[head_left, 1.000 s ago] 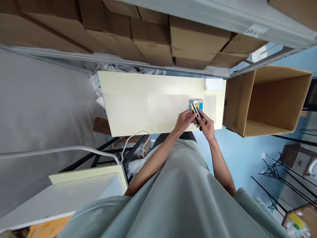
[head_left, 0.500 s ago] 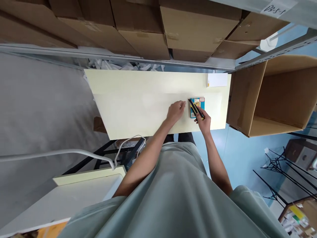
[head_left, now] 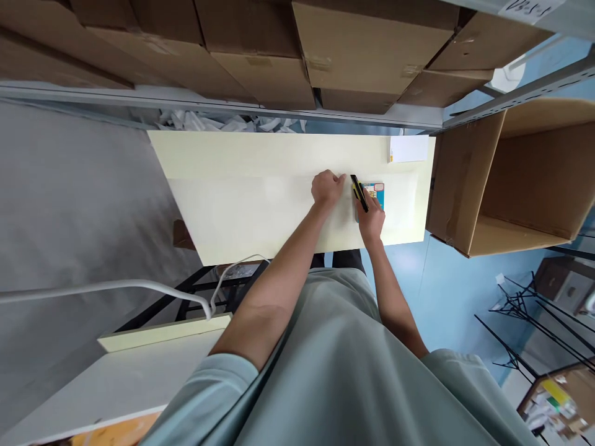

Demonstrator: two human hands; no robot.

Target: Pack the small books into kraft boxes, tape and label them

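My right hand point(head_left: 372, 219) grips a black and yellow utility knife point(head_left: 359, 193), its tip pointing up and to the left. Beneath that hand lies a small blue printed box point(head_left: 380, 193), partly covered by the fingers and the knife. My left hand point(head_left: 326, 187) is just left of the knife tip, a small gap away, with its fingers curled and the thumb side toward the knife. Whether anything sits between those fingers cannot be made out. Both hands are over the pale tabletop point(head_left: 242, 204).
A white box point(head_left: 408, 148) rests at the table's far right corner. An open cardboard carton point(head_left: 458, 179) stands right beside the table. Cardboard boxes point(head_left: 260, 74) fill the shelf along the far side. A white cable point(head_left: 139, 284) runs at the lower left.
My left hand has moved up and slightly left. The right hand, with the knife, has shifted left and a little up over the blue box, covering its lower part.
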